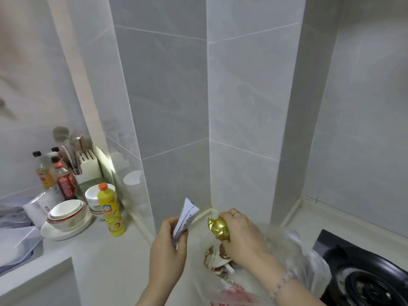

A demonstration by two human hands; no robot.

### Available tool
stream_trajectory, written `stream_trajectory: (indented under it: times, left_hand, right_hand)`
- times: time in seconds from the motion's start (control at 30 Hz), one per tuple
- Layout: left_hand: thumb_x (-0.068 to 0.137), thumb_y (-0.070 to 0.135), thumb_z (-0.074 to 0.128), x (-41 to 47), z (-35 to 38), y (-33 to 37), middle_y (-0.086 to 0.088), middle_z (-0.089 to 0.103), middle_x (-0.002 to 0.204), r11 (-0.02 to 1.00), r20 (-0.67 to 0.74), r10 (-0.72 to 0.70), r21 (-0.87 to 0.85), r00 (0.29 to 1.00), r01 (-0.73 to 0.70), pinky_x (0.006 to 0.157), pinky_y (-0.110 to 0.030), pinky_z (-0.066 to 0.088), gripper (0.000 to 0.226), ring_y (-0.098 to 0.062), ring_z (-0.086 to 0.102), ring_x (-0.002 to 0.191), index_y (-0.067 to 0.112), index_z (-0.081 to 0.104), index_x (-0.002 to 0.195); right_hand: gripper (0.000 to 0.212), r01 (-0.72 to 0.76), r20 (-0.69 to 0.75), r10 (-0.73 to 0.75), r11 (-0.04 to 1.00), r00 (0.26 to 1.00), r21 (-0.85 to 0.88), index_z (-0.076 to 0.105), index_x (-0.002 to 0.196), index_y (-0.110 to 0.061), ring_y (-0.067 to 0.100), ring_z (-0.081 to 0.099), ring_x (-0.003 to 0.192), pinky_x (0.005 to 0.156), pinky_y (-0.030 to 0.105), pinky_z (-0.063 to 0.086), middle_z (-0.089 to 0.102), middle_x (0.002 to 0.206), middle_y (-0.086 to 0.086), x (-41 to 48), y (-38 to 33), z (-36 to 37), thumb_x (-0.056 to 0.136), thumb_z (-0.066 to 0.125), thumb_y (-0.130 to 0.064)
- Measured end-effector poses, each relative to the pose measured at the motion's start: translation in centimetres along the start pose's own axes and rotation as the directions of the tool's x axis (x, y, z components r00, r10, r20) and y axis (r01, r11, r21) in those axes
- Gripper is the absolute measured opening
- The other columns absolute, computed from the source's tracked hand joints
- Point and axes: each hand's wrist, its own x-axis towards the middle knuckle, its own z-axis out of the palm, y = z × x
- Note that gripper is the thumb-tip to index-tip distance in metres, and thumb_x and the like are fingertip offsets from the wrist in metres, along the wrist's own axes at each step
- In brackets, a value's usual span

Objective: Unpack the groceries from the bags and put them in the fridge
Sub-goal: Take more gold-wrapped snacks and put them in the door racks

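Groceries sit in a clear plastic bag (309, 259) that lies crumpled on a pale counter (106, 257), low and right of centre in the head view. Just above the bag's open mouth, the right hand (242, 237) curls its fingers and thumb around a small package wrapped in crinkled gold foil (217, 227). A ring (235, 213) shows on one finger and a beaded bracelet (282, 281) circles the wrist. Below the hand, inside the bag, lie a brown and white packet (220, 255) and something printed in red (234, 290); what they are cannot be told. The left hand (169, 246), just beside the right, pinches a folded white paper packet (185, 217) that points upward. Behind both hands rises a grey tiled wall (172, 96) with a projecting column. To the right of the bag, touching its edge, is a black gas stove (364, 272). To the left, well apart from the bag, a yellow dish soap bottle (110, 213) with an orange cap stands upright. Beside it are a white jar (92, 199) and a stack of bowls (66, 212) on a white plate (55, 233). Farther back stand several sauce bottles (65, 180) with dark caps and a white knife block (87, 164) against the wall.
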Motion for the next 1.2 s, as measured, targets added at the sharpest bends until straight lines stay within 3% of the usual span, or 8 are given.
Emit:
stream_trajectory:
  times: [0.17, 0.3, 0.43, 0.6, 0.77, 0.93, 1.03, 1.2]
  left_hand:
    - [0.086, 0.009, 0.062, -4.3, -4.8, -0.2, 0.022, 0.062, 0.088, 0.995, -0.110, -0.043, 0.079, 0.993, 0.052, 0.060, -0.016, 0.043, 0.037, -0.001, 0.057, 0.082, 0.043, 0.046, 0.089]
    - [0.087, 0.010, 0.059, -9.2, -8.9, 0.1, 0.018, 0.062, 0.087, 0.978, -0.298, -0.109, 0.140, 0.948, 0.156, 0.061, -0.020, 0.041, 0.032, -0.007, 0.058, 0.076, 0.039, 0.047, 0.089]
    - [0.088, 0.009, 0.059, -16.0, -13.1, 1.3, 0.019, 0.061, 0.093, 0.937, -0.441, -0.177, 0.199, 0.880, 0.288, 0.065, -0.021, 0.044, 0.034, -0.009, 0.059, 0.082, 0.041, 0.046, 0.091]
    - [0.092, 0.015, 0.055, -25.3, -20.0, 4.5, 0.023, 0.058, 0.093, 0.844, -0.576, -0.144, 0.353, 0.805, 0.404, 0.062, -0.010, 0.041, 0.031, -0.002, 0.057, 0.083, 0.042, 0.042, 0.096]
    - [0.090, 0.013, 0.056, -35.0, -25.9, 7.8, 0.027, 0.056, 0.085, 0.689, -0.732, -0.078, 0.451, 0.677, 0.568, 0.060, -0.012, 0.038, 0.031, 0.001, 0.053, 0.080, 0.041, 0.044, 0.094]
    - [0.078, 0.002, 0.067, -44.6, -30.9, 11.7, 0.016, 0.062, 0.084, 0.504, -0.808, 0.082, 0.538, 0.583, 0.676, 0.058, -0.009, 0.034, 0.034, -0.004, 0.051, 0.076, 0.029, 0.057, 0.096]
    - [0.068, -0.004, 0.071, -50.1, -33.9, 14.9, 0.007, 0.066, 0.083, 0.350, -0.769, 0.226, 0.637, 0.598, 0.687, 0.058, -0.013, 0.037, 0.050, -0.009, 0.049, 0.082, 0.031, 0.051, 0.099]
    - [0.058, 0.000, 0.059, -60.2, -37.9, 21.3, 0.005, 0.068, 0.081, 0.089, -0.709, 0.334, 0.679, 0.621, 0.729, 0.068, -0.021, 0.036, 0.050, -0.008, 0.050, 0.079, 0.028, 0.050, 0.098]
  right_hand:
    - [0.043, 0.168, 0.018, -0.169, 0.984, 0.985, 0.061, 0.046, 0.127, -0.025, 0.015, 0.046, 0.117, 0.085, 0.025, 0.043, 0.046, 0.126, -0.005, -1.7, -3.8, 0.8, 0.086, 0.057, -0.014]
    - [0.041, 0.355, 0.051, -0.361, 0.930, 0.931, 0.098, 0.046, 0.125, -0.026, 0.017, 0.048, 0.115, 0.082, 0.026, 0.042, 0.047, 0.125, -0.005, -4.4, -7.3, 0.9, 0.087, 0.056, -0.015]
    - [0.041, 0.538, 0.087, -0.552, 0.831, 0.829, 0.141, 0.046, 0.125, -0.024, 0.018, 0.047, 0.116, 0.079, 0.026, 0.042, 0.043, 0.126, -0.004, -7.8, -11.8, 1.2, 0.087, 0.056, -0.012]
    - [0.035, 0.721, 0.112, -0.748, 0.662, 0.654, 0.208, 0.051, 0.116, -0.020, 0.020, 0.049, 0.111, 0.076, 0.028, 0.043, 0.047, 0.119, 0.000, -13.3, -19.3, 0.7, 0.084, 0.057, -0.007]
    - [0.035, 0.837, 0.070, -0.887, 0.455, 0.457, 0.304, 0.053, 0.112, -0.021, 0.017, 0.051, 0.106, 0.082, 0.028, 0.049, 0.051, 0.115, -0.002, -20.2, -26.3, -0.2, 0.082, 0.060, -0.004]
    - [0.030, 0.904, 0.032, -0.974, 0.220, 0.224, 0.366, 0.052, 0.109, -0.018, 0.019, 0.052, 0.105, 0.073, 0.025, 0.040, 0.050, 0.115, 0.001, -29.2, -32.1, -2.2, 0.084, 0.056, -0.003]
    - [0.029, 0.916, -0.012, -0.994, 0.096, 0.109, 0.389, 0.052, 0.110, -0.016, 0.021, 0.051, 0.106, 0.076, 0.030, 0.044, 0.050, 0.115, 0.002, -34.8, -34.9, -3.8, 0.083, 0.057, -0.005]
    - [0.030, 0.900, -0.108, -0.993, -0.085, -0.042, 0.427, 0.051, 0.109, -0.016, 0.021, 0.051, 0.106, 0.067, 0.028, 0.038, 0.049, 0.114, 0.002, -44.6, -39.1, -6.9, 0.083, 0.054, -0.001]
